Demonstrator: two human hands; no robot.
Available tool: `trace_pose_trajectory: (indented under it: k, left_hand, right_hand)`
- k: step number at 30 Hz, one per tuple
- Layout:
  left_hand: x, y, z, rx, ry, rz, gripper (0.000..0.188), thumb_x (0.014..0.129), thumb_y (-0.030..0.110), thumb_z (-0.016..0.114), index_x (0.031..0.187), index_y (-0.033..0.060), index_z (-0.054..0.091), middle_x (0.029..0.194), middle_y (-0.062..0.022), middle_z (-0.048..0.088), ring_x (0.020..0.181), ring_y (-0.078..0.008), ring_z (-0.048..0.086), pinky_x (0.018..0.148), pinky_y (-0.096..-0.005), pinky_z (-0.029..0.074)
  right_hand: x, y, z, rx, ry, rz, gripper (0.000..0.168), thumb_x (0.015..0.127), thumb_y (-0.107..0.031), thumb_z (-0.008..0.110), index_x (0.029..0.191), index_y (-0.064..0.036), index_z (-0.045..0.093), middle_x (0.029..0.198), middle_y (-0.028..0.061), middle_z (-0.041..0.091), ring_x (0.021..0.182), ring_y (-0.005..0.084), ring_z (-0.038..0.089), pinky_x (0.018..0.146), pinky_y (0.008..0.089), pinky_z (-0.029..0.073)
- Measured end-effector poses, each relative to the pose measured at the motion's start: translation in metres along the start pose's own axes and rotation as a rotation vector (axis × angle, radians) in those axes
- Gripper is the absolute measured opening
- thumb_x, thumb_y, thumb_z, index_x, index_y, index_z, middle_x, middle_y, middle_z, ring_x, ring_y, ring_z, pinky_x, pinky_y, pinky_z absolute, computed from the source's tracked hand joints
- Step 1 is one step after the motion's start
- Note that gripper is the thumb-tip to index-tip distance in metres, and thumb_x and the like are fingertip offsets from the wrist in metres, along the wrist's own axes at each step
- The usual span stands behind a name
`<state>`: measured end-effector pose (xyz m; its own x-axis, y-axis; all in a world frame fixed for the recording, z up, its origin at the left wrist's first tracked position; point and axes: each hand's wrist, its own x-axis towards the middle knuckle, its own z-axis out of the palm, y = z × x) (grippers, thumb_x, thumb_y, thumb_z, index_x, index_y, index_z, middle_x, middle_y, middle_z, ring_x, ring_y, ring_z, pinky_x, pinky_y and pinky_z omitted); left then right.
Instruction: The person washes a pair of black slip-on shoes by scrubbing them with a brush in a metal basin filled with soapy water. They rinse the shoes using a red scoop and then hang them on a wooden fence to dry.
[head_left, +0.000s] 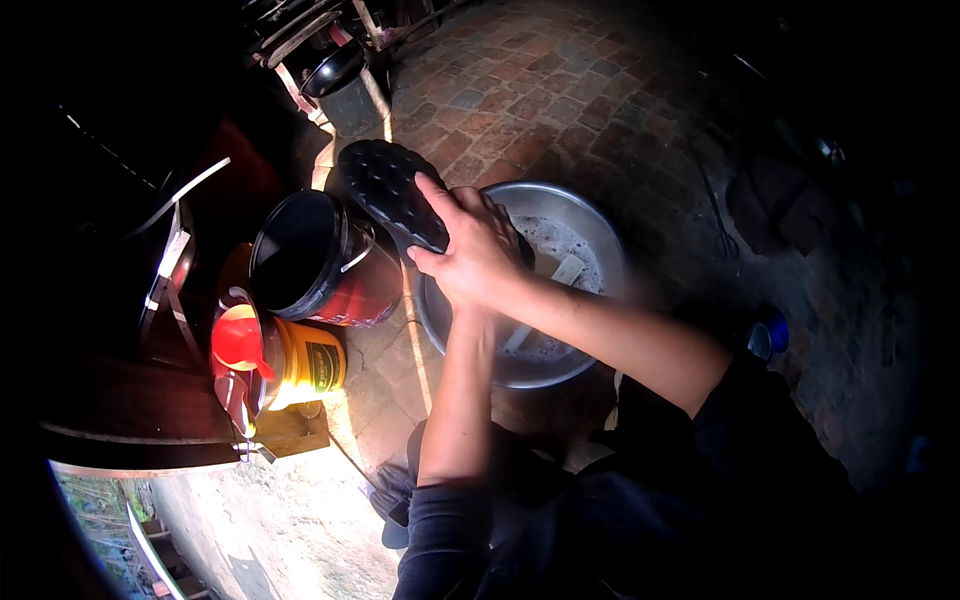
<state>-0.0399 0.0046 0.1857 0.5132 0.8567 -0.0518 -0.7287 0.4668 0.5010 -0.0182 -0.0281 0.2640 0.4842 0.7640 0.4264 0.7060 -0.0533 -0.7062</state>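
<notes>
A black shoe is held tilted with its studded sole facing up, its front end over the rim of a metal basin. My right hand lies across the sole, thumb at the near edge and forefinger stretched along it. Below it, my left forearm comes up to the shoe, but the left hand itself is hidden behind my right wrist. Sudsy water fills the basin's bottom. A pale, flat-handled tool, probably a brush, rests in it, partly covered by my right forearm.
Left of the basin stands a dark-rimmed bucket. Nearer is a yellow bucket with a red dipper. A black pan sits beyond, beside a brick floor. A blue object lies at the right.
</notes>
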Motion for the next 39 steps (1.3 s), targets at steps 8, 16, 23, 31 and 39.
trace_pose_trajectory:
  k: [8, 16, 23, 31, 39]
  left_hand:
    - [-0.003, 0.002, 0.000, -0.016, -0.008, -0.014, 0.058, 0.090, 0.049, 0.028, 0.125, 0.0045, 0.039, 0.122, -0.0119, 0.046, 0.111, -0.0274, 0.044, 0.098, -0.0367, 0.032]
    - [-0.007, 0.000, 0.000, -0.046, -0.030, -0.046, 0.059, 0.090, 0.050, 0.029, 0.125, 0.0044, 0.040, 0.121, -0.0118, 0.047, 0.110, -0.0269, 0.045, 0.097, -0.0362, 0.033]
    - [-0.004, -0.007, -0.005, -0.116, -0.128, -0.074, 0.060, 0.090, 0.052, 0.029, 0.124, 0.0044, 0.040, 0.119, -0.0118, 0.048, 0.108, -0.0266, 0.046, 0.097, -0.0357, 0.034]
    - [-0.008, 0.009, 0.018, -0.069, 0.031, -0.155, 0.068, 0.087, 0.059, 0.025, 0.126, 0.0049, 0.038, 0.123, -0.0110, 0.046, 0.113, -0.0265, 0.043, 0.098, -0.0367, 0.032]
    - [-0.010, 0.006, 0.011, -0.133, -0.197, -0.104, 0.067, 0.088, 0.057, 0.026, 0.127, 0.0035, 0.036, 0.121, -0.0113, 0.047, 0.111, -0.0256, 0.045, 0.095, -0.0358, 0.036]
  right_hand:
    - [-0.002, 0.001, -0.001, -0.012, -0.003, 0.000, 0.074, 0.064, -0.024, 0.070, 0.131, -0.017, 0.039, 0.104, 0.0124, 0.049, 0.101, 0.0312, 0.046, 0.089, 0.0407, 0.036]
    - [-0.003, 0.006, -0.001, -0.031, -0.002, 0.004, 0.073, 0.065, -0.025, 0.069, 0.131, -0.016, 0.039, 0.104, 0.0131, 0.049, 0.100, 0.0314, 0.046, 0.089, 0.0407, 0.036]
    - [-0.003, 0.012, 0.002, -0.046, -0.010, -0.015, 0.073, 0.064, -0.024, 0.070, 0.130, -0.018, 0.039, 0.104, 0.0120, 0.049, 0.099, 0.0314, 0.047, 0.089, 0.0407, 0.036]
    - [0.024, 0.027, -0.009, -0.144, 0.144, -0.109, 0.074, 0.063, -0.023, 0.071, 0.130, -0.017, 0.039, 0.102, 0.0133, 0.049, 0.097, 0.0318, 0.047, 0.088, 0.0402, 0.036]
    - [0.008, 0.010, -0.004, -0.096, 0.177, -0.215, 0.079, 0.059, -0.020, 0.074, 0.130, -0.020, 0.039, 0.109, 0.0126, 0.046, 0.097, 0.0303, 0.046, 0.088, 0.0409, 0.035]
